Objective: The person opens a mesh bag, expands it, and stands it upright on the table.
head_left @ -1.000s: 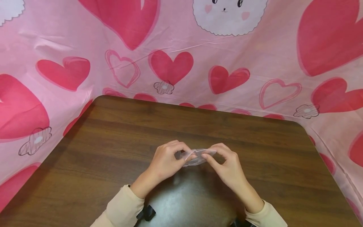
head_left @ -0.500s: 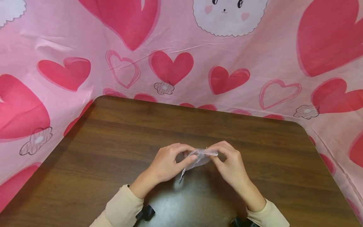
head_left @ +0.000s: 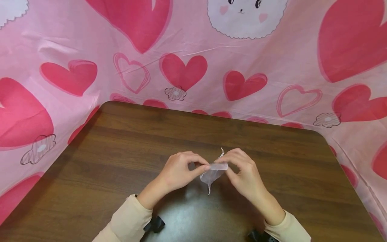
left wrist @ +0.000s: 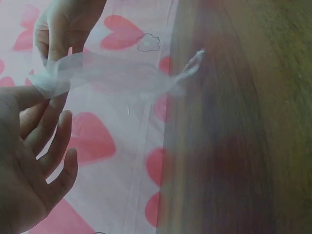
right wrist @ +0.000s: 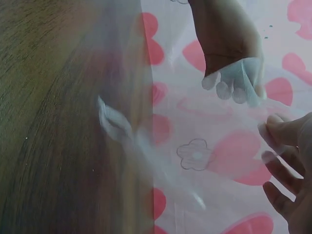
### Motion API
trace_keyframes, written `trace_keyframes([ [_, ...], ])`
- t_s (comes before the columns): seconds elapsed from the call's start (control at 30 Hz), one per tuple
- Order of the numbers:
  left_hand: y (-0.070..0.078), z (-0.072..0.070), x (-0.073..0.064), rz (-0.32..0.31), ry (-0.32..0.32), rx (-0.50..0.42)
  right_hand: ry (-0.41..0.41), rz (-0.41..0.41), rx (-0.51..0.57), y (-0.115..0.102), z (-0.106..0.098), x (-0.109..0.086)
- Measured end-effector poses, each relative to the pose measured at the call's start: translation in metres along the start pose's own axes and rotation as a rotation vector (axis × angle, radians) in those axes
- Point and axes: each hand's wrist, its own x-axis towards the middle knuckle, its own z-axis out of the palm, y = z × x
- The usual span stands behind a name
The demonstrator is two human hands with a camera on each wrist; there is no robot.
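A small, sheer white drawstring pouch (head_left: 213, 175) is held between both hands above the table. My left hand (head_left: 181, 169) pinches its left side between thumb and index finger. Opposite, my right hand (head_left: 246, 171) pinches the right end of a flat folded edge. One cord end (head_left: 209, 190) hangs below the pouch, and another cord (head_left: 222, 152) sticks up behind it. In the left wrist view the pouch (left wrist: 112, 73) stretches sideways, ending in a twisted cord loop (left wrist: 192, 66). The right wrist view shows left fingertips (right wrist: 224, 90) through the thin fabric.
Beneath the hands lies a dark brown wooden table (head_left: 136, 134) with rounded far corners. Pink cloth with red hearts (head_left: 184, 69) hangs behind it and along both sides. Black wrist devices (head_left: 155, 224) show near the cream sleeves (head_left: 130, 218).
The pouch has been turned and spread between the fingers. Its cords now stick out in front and behind, and its flat edge shows. Both hands have shifted only slightly.
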Motion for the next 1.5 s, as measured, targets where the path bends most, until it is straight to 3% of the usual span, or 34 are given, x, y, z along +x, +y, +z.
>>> trace_keyframes([
  [0.17,0.0,0.001,0.0,-0.038,0.028,0.002,0.093,0.082,-0.017,0.001,0.0,0.001],
  [0.3,-0.002,0.003,0.002,-0.086,0.105,-0.01,0.151,0.141,-0.029,0.001,-0.001,0.0],
  [0.53,-0.003,0.005,0.005,-0.19,0.19,-0.123,0.124,0.202,-0.015,-0.001,0.004,-0.006],
  [0.77,-0.001,0.013,0.005,-0.16,0.16,-0.192,0.051,0.243,-0.011,-0.006,0.013,-0.01],
  [0.97,-0.001,0.017,0.003,-0.137,0.107,-0.18,0.1,0.197,0.079,-0.007,0.015,-0.009],
  [1.2,-0.001,0.017,0.004,-0.101,0.092,-0.102,0.129,0.209,0.067,-0.006,0.012,-0.01],
  [1.37,-0.001,0.018,0.003,-0.141,0.115,-0.047,0.13,0.216,0.065,-0.006,0.01,-0.009],
  [1.5,-0.002,0.018,0.003,-0.193,0.166,-0.068,0.129,0.238,0.046,-0.005,0.009,-0.009],
])
